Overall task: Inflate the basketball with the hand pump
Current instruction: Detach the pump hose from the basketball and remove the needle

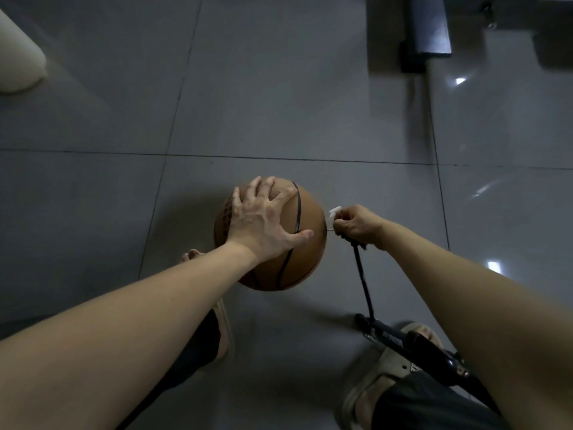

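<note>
An orange-brown basketball [305,243] with black seams rests on the grey tiled floor. My left hand [263,220] lies spread over its top, fingers apart, pressing on it. My right hand [358,226] pinches the end of the pump's black hose [364,280] just right of the ball; a thin needle reaches from my fingers to the ball's right side. A small white piece [334,212] sticks out above my fingers. The black hand pump [412,344] lies on the floor at the lower right, partly hidden by my right forearm.
My feet in sandals [375,386] stand on the floor [279,103] below the ball, one on each side. A dark metal furniture leg [424,32] stands at the top right. A cream-coloured object [18,60] sits at the top left.
</note>
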A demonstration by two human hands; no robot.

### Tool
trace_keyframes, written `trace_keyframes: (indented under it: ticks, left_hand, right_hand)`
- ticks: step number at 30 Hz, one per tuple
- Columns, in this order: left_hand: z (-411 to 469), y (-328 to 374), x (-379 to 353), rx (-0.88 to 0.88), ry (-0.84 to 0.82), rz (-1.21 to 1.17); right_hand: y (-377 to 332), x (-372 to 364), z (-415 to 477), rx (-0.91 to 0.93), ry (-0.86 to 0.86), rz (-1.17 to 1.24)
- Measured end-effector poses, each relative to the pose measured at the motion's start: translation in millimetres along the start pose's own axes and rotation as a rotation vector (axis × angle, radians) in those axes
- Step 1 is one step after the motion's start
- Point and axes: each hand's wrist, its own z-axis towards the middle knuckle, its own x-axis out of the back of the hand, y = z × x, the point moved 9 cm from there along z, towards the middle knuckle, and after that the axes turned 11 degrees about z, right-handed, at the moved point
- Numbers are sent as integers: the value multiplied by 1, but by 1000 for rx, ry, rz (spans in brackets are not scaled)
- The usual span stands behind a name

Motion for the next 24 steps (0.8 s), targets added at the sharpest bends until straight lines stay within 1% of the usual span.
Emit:
trace_keyframes:
  ticks: [3,5,7,9,12,17,21,23,24]
  left_hand:
    - [2,-6,-2,4,-16,-9]
    - [4,-5,-2,4,-24,2]
    - [7,0,-2,-4,-35,11]
    - [9,2,-2,-9,-58,8]
    - [13,-2,-3,-21,-128,7]
    - [11,-5,0,-27,-286,96]
    - [-6,3,22,-58,-263,84]
    - [-14,16,44,-85,-248,-1]
    - [-18,24,56,-95,-260,-117]
  right_hand:
    - [25,36,-14,-67,74,-14]
    - [36,54,-28,-124,100,22]
    - [35,62,-39,-143,102,95]
    - [24,60,-47,-117,65,166]
    - [4,56,-64,-70,52,202]
    - [-24,51,-102,14,127,144]
    - [-29,38,-125,62,201,126]
    - [-29,29,-133,65,213,125]
    - [-29,25,-137,66,211,121]
